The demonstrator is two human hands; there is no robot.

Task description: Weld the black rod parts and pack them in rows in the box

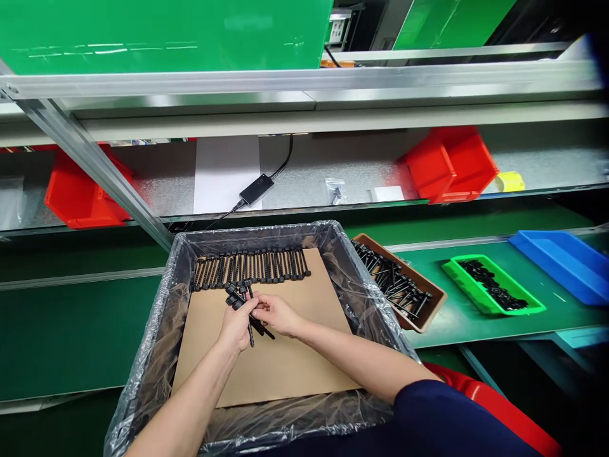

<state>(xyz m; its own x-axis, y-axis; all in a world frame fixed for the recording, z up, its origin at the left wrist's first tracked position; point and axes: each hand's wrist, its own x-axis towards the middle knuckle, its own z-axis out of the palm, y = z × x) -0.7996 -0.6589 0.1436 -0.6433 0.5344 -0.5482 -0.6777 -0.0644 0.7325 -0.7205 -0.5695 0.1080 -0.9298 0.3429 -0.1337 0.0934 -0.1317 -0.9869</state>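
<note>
My left hand is closed around a small bunch of black rods with thick heads. Their heads poke out above the fingers and their thin ends hang below. My right hand meets it from the right, fingertips pinched on the same bunch; exactly which rod they grip is hidden. Both hands are over a brown cardboard sheet inside a bin lined with clear plastic. Along the sheet's far edge lies a row of similar black rods, side by side.
Right of the bin, a brown tray holds loose black rods. Beyond it are a green tray of small black parts and a blue tray. Red bins, a black power adapter and yellow tape sit on the shelf behind.
</note>
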